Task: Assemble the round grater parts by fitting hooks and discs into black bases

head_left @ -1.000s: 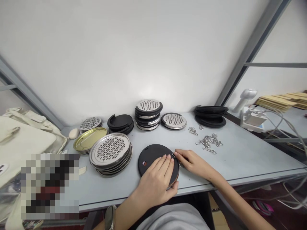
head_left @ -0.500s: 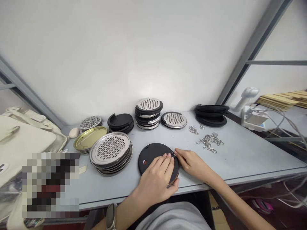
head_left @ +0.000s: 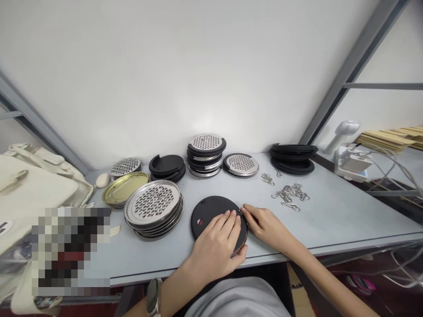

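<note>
A round black disc (head_left: 211, 210) with a small oval opening lies on the table in front of me. Across its right part rests my left hand (head_left: 216, 244), fingers together on top and thumb at the near edge, holding it. My right hand (head_left: 267, 226) pinches a small metal wire hook (head_left: 240, 211) at the disc's right rim; the fingers partly cover the hook. Beyond the right hand is a loose heap of wire hooks (head_left: 291, 193). To the left stands a stack of round metal graters (head_left: 153, 204).
Gold-coloured metal lids (head_left: 127, 188) and black round covers (head_left: 167, 166) sit behind the graters. Along the wall are a stack of covered graters (head_left: 206, 154), a single one (head_left: 243, 164) and black rings (head_left: 292, 160). A cream bag (head_left: 36, 189) is far left, a scanner (head_left: 342, 134) right.
Both hands stay at the disc with almost no movement. The right fingers have shifted very slightly at the hook, and the camera view has moved a little.
</note>
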`<action>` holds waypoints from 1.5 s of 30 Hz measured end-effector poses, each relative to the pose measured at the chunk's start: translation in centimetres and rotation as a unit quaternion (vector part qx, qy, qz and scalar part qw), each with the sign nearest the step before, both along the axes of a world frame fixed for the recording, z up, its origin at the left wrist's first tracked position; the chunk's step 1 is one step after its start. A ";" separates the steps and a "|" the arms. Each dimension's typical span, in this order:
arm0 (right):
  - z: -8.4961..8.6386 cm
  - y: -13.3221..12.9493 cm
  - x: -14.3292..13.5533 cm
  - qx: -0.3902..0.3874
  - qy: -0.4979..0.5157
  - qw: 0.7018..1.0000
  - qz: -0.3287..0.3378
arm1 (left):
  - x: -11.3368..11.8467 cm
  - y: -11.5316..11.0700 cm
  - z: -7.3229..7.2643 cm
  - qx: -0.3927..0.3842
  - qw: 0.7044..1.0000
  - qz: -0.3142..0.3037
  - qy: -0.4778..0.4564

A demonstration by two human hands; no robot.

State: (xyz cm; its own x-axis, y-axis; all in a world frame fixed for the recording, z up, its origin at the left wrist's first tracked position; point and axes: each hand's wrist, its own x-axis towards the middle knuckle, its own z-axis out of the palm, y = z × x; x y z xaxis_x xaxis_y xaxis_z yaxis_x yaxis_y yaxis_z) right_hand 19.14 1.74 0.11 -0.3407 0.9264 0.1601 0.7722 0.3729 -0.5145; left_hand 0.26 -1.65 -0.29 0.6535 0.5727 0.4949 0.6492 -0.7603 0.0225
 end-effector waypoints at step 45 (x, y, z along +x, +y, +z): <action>0.6 -0.3 0.6 -0.013 0.044 0.998 0.040 | -0.3 -0.3 0.4 0.010 0.999 0.009 0.045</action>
